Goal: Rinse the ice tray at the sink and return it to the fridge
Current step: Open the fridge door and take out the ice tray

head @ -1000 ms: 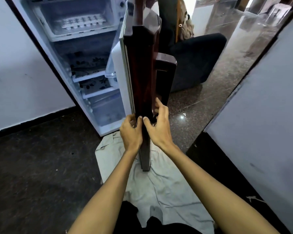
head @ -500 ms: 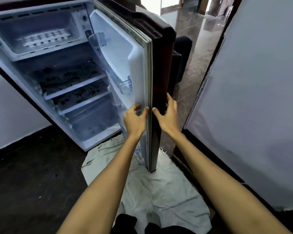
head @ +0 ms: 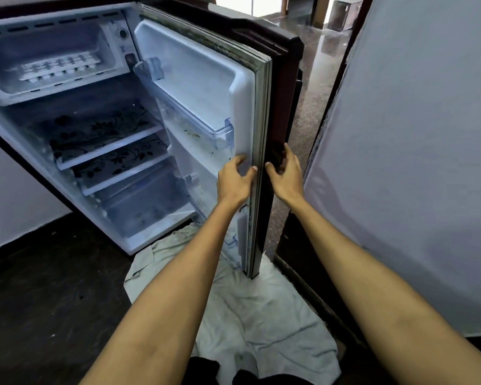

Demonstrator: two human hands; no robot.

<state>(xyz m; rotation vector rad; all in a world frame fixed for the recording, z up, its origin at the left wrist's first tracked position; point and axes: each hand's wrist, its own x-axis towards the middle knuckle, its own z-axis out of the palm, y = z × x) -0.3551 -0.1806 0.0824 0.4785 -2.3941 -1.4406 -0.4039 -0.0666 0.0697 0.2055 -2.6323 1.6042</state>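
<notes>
The white ice tray (head: 59, 68) lies in the freezer compartment at the top left of the open fridge (head: 100, 168). The fridge door (head: 206, 87) stands wide open, its dark outer side facing right. My left hand (head: 235, 180) holds the door's free edge from the inner white side, thumb on the grey gasket. My right hand (head: 285, 175) grips the same edge from the dark outer side, fingers curled round it. Neither hand touches the tray.
A pale cloth (head: 250, 309) is spread on the dark floor under the door. A grey wall panel (head: 417, 162) stands close on the right, leaving a narrow gap beside the door. Patterned shelves (head: 100, 134) and a clear drawer (head: 145, 207) fill the fridge. A clear door bin (head: 206, 129) sticks out.
The door has swung from edge-on to wide open, showing its white inner side. Both hands stayed on its free edge and moved right with it.
</notes>
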